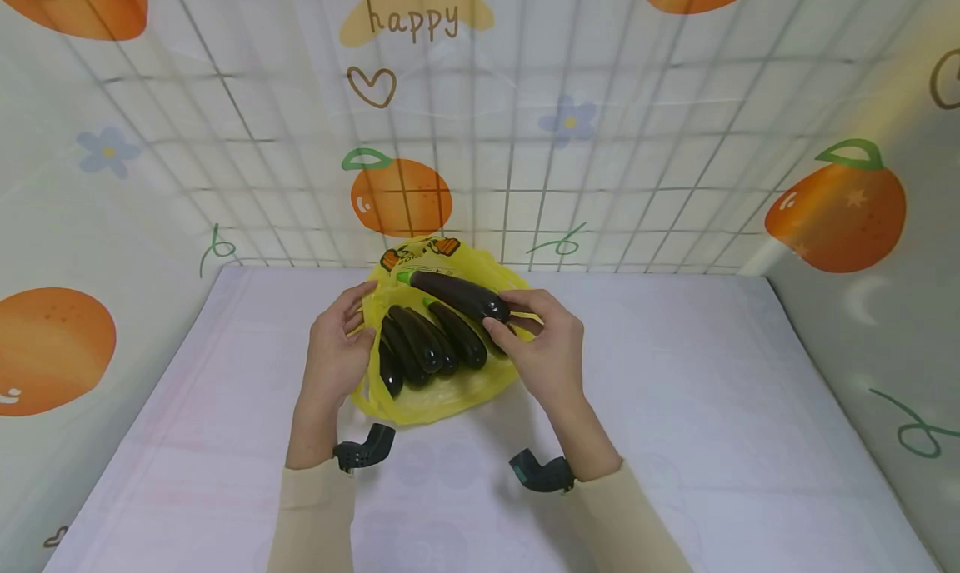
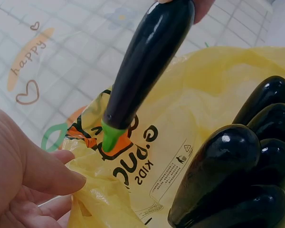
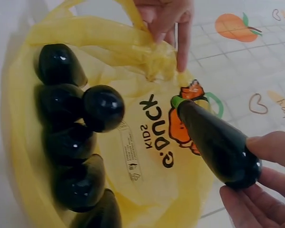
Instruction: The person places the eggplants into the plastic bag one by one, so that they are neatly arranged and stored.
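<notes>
A yellow plastic bag (image 1: 420, 402) lies spread on the table, with several dark glossy eggplants (image 1: 408, 340) side by side on it. My left hand (image 1: 339, 344) pinches the bag's left edge; the left wrist view shows thumb and fingers (image 2: 42, 166) on the crumpled film. Above the bag, my right hand (image 1: 549, 344) grips one eggplant (image 1: 457, 294) by its thick rounded end. Its green stem tip (image 3: 178, 101) points away from that hand, toward the printed part of the bag. In the right wrist view the thumb and fingers (image 3: 270, 147) close round the blunt end.
A white table (image 1: 712, 390) carries the bag near its back edge. Behind it stands a wire grid (image 1: 510, 190) with a printed sheet showing oranges, flowers and the word happy. Side sheets (image 1: 862, 331) border the table left and right.
</notes>
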### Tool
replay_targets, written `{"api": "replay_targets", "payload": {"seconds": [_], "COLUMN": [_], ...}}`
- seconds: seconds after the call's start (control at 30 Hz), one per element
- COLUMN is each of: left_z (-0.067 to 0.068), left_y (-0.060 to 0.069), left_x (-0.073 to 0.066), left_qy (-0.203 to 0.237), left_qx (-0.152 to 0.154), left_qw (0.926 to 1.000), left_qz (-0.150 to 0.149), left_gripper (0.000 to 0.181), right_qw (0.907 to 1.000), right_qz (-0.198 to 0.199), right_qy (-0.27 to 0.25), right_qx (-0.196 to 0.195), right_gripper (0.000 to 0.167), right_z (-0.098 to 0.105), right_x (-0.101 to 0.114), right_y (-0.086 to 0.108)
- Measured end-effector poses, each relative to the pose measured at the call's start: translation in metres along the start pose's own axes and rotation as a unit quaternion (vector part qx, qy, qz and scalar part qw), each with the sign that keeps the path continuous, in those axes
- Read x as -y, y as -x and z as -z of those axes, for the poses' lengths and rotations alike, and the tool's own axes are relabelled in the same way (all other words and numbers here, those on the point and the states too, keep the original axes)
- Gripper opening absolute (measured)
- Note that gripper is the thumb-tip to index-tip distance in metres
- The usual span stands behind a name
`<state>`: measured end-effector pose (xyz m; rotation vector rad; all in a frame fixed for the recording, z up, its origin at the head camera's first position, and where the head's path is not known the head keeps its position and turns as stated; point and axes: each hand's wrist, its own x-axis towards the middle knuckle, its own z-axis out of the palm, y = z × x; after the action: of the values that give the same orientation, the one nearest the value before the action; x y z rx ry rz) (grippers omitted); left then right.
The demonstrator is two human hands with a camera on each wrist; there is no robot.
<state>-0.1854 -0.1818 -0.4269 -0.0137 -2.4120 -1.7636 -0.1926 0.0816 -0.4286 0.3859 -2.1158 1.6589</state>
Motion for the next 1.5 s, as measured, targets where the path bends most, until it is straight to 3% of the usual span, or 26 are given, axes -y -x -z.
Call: {"api": "replay_targets", "payload": {"seconds": [0.9,1.5], "left_z": [0.000,0.000], "left_y": [-0.001,0.000], "left_x": [-0.001,0.000], "left_qy": [0.015,0.009], "left_qx": [0.010,0.009], "left_qw": [0.9998,0.9999], "left_qz": [-0.011,-0.004], "left_gripper": [0.064,0.065], "right_qw": [0.9898,0.9821], "right_qz": [-0.024,-0.040], "right_qy": [0.140,0.183], "right_qx": [0.016,0.021], "right_gripper": [0.033,0.035], "right_z": [-0.034,-0.053], "right_x": [-0.036,-0.049], "right_y": [0.014,0.027]}}
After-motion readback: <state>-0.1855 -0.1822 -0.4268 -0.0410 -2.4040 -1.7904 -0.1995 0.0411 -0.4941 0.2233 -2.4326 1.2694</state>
